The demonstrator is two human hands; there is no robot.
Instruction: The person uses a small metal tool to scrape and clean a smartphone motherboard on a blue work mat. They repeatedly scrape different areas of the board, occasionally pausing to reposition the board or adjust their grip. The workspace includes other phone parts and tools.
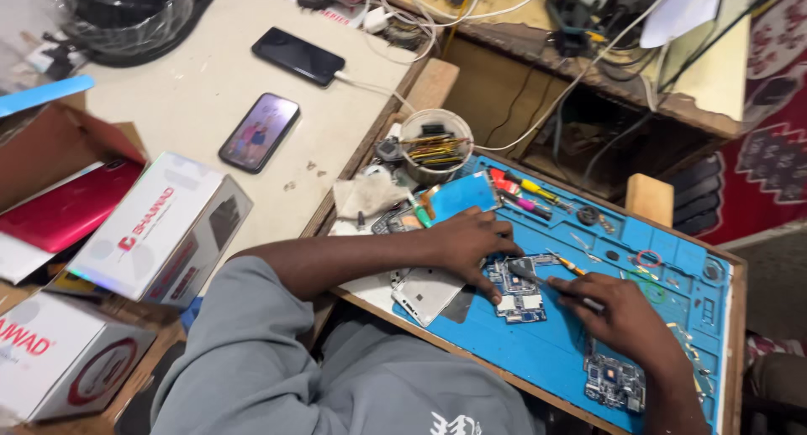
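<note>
Surface: a worn tabletop (210, 73) of pale laminate on the left, and on the right a blue rubbery work mat (538, 351) with small moulded trays along its far edge, lying on a wooden board.
Room: a cluttered repair bench; on the far side is an open wooden shelf (588, 107) with tangled black and white cables, and a red patterned cloth (773, 107) hangs at the far right.
Left hand: the left hand (471, 243) lies flat with fingers spread, pressing on the near-left corner of a circuit board (519, 290).
Right hand: the right hand (618, 313) is pinched around a thin metal tool (551, 284) whose tip touches the board.
Circuit board: small, bluish, roughly rectangular, with square silver metal shields, in the middle of the mat between the two hands.
Phone shell: a pale silver phone back cover (427, 290), smooth and flat, just left of the board and partly under the left wrist.
Second board: another dark blue circuit board (614, 383) near the right forearm, at the mat's near edge.
Tool cup: a round cloudy plastic cup (435, 145) of thin metal tools at the far left corner of the mat.
Screwdrivers: small ones with red, yellow and pink handles (525, 191) on the far side of the mat.
Phones: two smartphones, one with a lit screen (259, 132) and one dark (298, 56) on a white cable, on the pale tabletop.
Boxes: glossy white cardboard boxes (160, 229) with red print at the near left.
Clothing: grey sleeve (252, 342), soft knit.
</note>
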